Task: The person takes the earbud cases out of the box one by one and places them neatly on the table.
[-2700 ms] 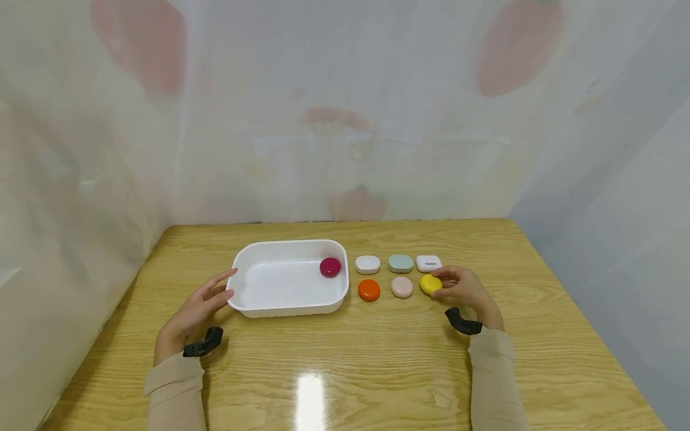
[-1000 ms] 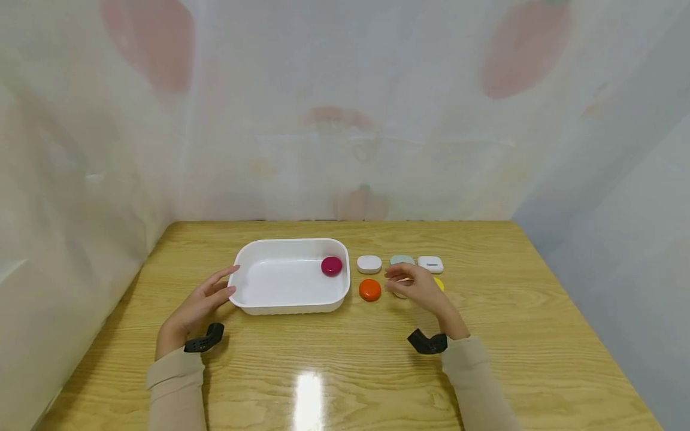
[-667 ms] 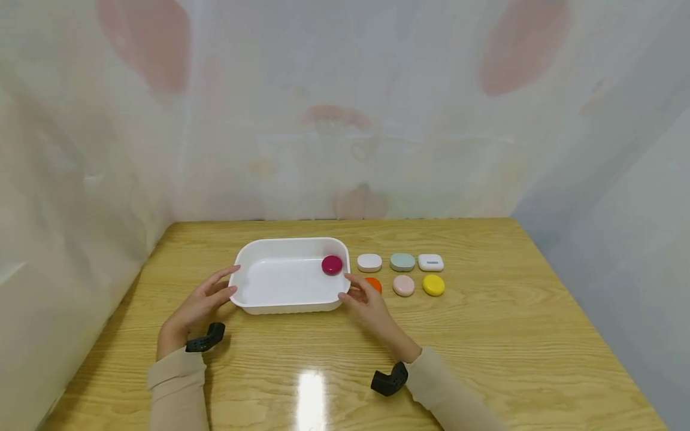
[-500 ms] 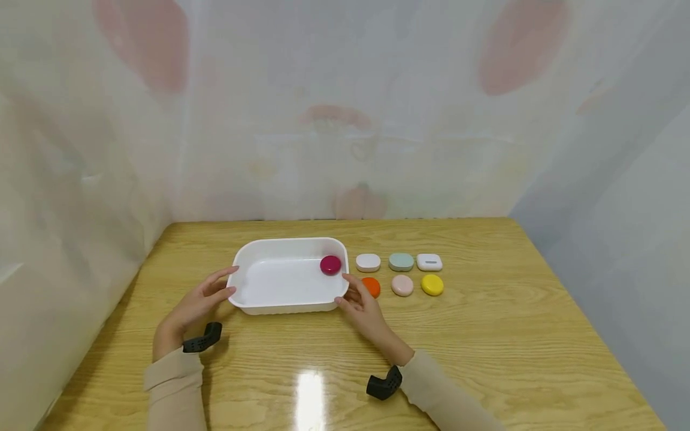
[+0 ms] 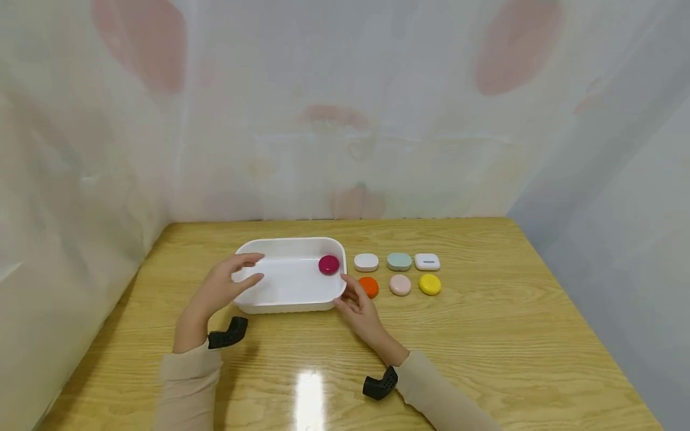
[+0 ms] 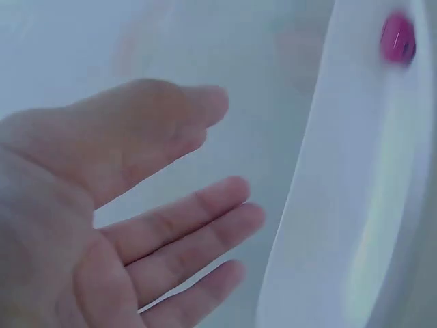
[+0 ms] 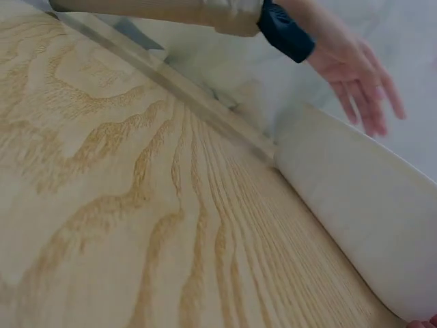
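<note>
A white rectangular basin (image 5: pixel 286 308) with rounded corners stands on the table and has a round glossy magenta piece (image 5: pixel 329 265) inside at its right end. My left hand (image 5: pixel 218 290) is over the basin's left end, fingers and thumb spread apart with nothing between them. In the left wrist view the left hand (image 6: pixel 157 205) shows its palm and extended fingers beside the basin wall (image 6: pixel 314 205). My right hand (image 5: pixel 366 311) touches the basin's front right corner, index finger at the rim and thumb at the front. It partly covers a round orange piece (image 5: pixel 369 286).
Right of the basin, the back row has a white oval piece (image 5: pixel 366 261), a mint oval piece (image 5: pixel 399 261) and a white case with a grey bar (image 5: pixel 427 261). In front lie a pale pink piece (image 5: pixel 400 285) and a yellow piece (image 5: pixel 430 284). A printed curtain surrounds the wooden table (image 5: pixel 485 311).
My right hand has left the yellow piece and moved left to the basin's corner. My left hand has let go of the basin's left side and moved right over it.
</note>
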`<action>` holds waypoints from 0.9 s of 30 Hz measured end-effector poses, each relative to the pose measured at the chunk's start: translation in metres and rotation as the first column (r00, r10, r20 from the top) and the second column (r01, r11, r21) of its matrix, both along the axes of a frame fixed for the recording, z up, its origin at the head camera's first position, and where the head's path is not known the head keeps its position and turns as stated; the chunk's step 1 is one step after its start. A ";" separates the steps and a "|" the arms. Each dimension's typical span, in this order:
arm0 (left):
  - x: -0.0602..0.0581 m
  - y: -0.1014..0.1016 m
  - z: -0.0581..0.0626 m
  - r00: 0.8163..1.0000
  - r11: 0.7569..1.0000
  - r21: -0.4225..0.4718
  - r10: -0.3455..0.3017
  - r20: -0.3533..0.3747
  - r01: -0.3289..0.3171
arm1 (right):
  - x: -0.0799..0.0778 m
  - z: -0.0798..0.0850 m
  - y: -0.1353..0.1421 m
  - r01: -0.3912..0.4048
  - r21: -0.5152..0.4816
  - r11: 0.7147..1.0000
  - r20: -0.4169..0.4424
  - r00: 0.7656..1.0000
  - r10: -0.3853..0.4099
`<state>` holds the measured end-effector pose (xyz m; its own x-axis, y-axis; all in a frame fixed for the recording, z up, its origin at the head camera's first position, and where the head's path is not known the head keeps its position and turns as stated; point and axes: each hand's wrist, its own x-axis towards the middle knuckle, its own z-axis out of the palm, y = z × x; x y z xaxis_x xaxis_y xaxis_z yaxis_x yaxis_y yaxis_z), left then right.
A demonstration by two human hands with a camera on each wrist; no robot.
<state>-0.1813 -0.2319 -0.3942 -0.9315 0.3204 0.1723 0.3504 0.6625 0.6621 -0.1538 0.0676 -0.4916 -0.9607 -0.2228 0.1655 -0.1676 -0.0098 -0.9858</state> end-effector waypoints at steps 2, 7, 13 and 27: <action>-0.007 0.019 0.000 0.997 0.997 0.012 -0.076 0.022 0.076 | 0.001 0.001 0.000 -0.006 -0.007 1.000 0.000 1.000 0.006; -0.027 0.054 -0.008 0.977 0.981 0.052 -0.192 0.089 0.188 | 0.002 0.002 0.000 -0.021 -0.008 1.000 -0.004 1.000 0.021; -0.049 0.076 -0.021 0.962 0.971 0.078 -0.235 0.138 0.226 | 0.003 0.001 0.000 -0.009 0.010 1.000 -0.009 1.000 0.009; -0.085 0.113 -0.013 0.958 0.969 -0.125 -0.182 0.221 0.213 | 0.001 -0.004 -0.001 -0.032 0.028 0.999 -0.064 0.997 0.033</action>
<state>-0.2663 -0.1186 -0.4067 -0.8572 0.5088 -0.0794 0.3501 0.6889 0.6347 -0.1524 0.0669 -0.4957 -0.9404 -0.2588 0.2207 -0.2311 0.0100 -0.9729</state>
